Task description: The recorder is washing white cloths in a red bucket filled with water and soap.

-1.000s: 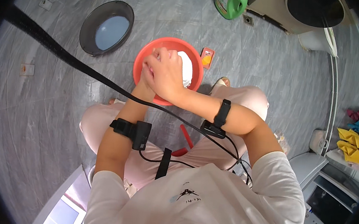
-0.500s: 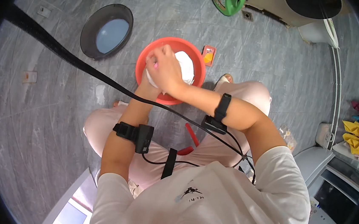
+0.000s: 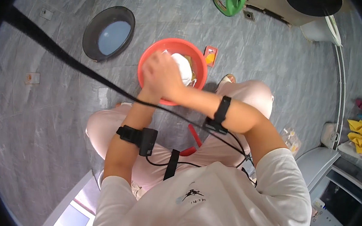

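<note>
A red plastic basin (image 3: 202, 58) stands on the floor before me, with a bunched white cloth (image 3: 182, 67) inside. Over its left part my hands are pressed together on part of the cloth. My right hand (image 3: 165, 73) lies on top, its fingers curled and smeared by motion. Beneath it, my left hand (image 3: 149, 88) is mostly hidden, closed around the cloth. Something yellowish (image 3: 193, 74) shows beside the cloth in the basin.
A dark basin (image 3: 91, 34) with bluish-white liquid stands at the far left. Beside the red basin lies a red-and-yellow packet (image 3: 210, 56). Farther back are a green jug (image 3: 230, 1) and a floor drain (image 3: 249, 15). A black strap (image 3: 85, 71) crosses the view.
My hands have shifted slightly, and the right hand's fingers are more blurred. The white cloth has moved a little, uncovering something yellowish in the basin.
</note>
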Motion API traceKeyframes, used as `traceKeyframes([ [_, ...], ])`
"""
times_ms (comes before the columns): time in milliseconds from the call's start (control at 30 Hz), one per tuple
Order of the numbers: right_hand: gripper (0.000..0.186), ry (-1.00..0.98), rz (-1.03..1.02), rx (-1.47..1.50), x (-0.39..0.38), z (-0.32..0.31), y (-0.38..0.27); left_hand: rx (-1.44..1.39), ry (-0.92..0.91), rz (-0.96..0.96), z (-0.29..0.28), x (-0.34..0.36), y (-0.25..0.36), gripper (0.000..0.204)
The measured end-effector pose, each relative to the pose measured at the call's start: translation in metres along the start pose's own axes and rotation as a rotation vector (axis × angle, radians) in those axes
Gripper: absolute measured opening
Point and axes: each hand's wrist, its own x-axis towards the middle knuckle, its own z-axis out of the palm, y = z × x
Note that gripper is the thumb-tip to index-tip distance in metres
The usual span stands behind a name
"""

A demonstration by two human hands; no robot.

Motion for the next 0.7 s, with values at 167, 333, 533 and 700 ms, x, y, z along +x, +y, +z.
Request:
traceKeyframes([
  [167, 0.018, 0.101, 0.362, -0.021, 0.01, -0.004, 0.036, -0.263, 0.362, -0.558, 0.025, 0.017, 0.009, 0.034],
  [333, 0.014, -0.044, 0.005, 0.036, 0.002, -0.006, 0.012, -0.728, -0.447, 0.276, 0.057, 0.014, 0.008, 0.034],
  [533, 0.012, 0.144, 0.153, 0.021, 0.013, 0.006, 0.033, 0.412, 0.012, -0.232, -0.035, 0.002, -0.016, 0.033],
  [700, 0.012, -0.049, -0.152, 0.209, -0.01, -0.008, -0.009, 0.343, 0.053, -0.289, -0.023, 0.006, -0.019, 0.033],
])
